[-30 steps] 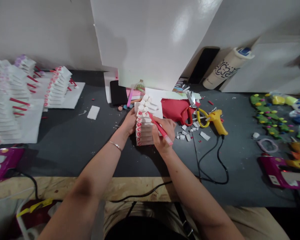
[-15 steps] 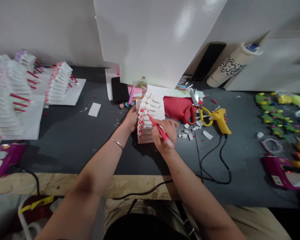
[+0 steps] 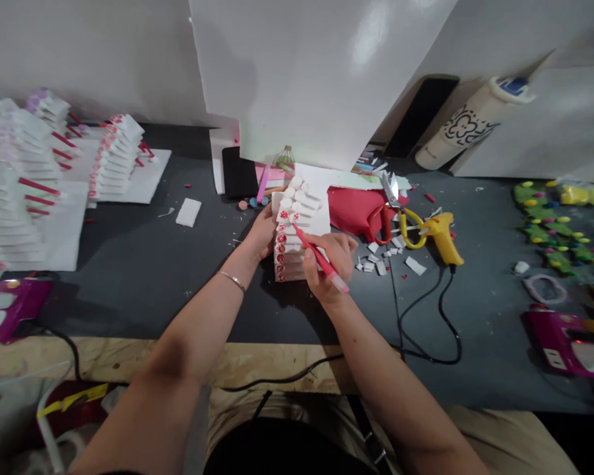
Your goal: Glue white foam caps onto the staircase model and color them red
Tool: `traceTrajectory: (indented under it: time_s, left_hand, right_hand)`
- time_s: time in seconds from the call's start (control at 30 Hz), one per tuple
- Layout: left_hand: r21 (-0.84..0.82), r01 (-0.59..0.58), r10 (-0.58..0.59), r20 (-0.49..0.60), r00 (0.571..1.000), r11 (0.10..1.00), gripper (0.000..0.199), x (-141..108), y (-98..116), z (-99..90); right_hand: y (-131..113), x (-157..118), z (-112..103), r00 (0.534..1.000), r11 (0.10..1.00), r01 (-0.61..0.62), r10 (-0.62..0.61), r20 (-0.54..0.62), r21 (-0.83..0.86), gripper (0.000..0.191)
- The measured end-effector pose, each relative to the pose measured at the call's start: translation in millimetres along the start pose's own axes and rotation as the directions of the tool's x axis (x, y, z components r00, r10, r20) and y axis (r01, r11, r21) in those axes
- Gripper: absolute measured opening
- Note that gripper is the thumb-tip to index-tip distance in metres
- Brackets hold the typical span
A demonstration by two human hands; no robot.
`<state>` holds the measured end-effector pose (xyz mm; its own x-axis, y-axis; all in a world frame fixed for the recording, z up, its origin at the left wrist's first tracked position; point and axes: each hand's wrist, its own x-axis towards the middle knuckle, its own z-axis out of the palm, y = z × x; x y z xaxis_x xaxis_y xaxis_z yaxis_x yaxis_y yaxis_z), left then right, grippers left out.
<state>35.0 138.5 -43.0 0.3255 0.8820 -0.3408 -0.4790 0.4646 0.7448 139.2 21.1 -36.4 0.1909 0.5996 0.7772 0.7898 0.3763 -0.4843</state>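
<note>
Near mid-frame, the left hand clasps the edge of a stepped white paper model, fingertips hidden; rightward, the right hand pinches a red marker, its tip now lower beside a red-dabbed roll end.

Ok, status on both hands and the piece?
Right hand: pink marker, tip at white model. Left hand steadying model's edge. Scissors aside, right.

Dark grey table, glue gun, scissors (handles red, yellow), white scraps
</note>
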Motion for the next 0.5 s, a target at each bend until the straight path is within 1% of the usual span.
traceTrajectory:
  time_s: [0.13,0.23,0.5]
  left_hand:
    - [0.003,-0.003,0.003,-0.021,1.0,1.0,0.033,1.2,-0.8,-0.9]
    - [0.009,0.001,-0.001,-0.013,1.0,1.0,0.033,0.7,-0.6,-0.4]
    - [0.02,-0.006,0.006,0.003,1.0,1.0,0.033,-2.0,0.0,2.3]
  right_hand:
    - [0.2,-0.1,0.3,1.0,1.0,-0.013,0.013,0.023,0.004,0.018]
    - [0.2,-0.4,-0.5,0.999,1.0,-0.015,0.015,0.048,0.011,0.019]
    - [0.4,2.3,0.9,1.0,1.0,-0.004,0.004,-0.008,0.022,0.018]
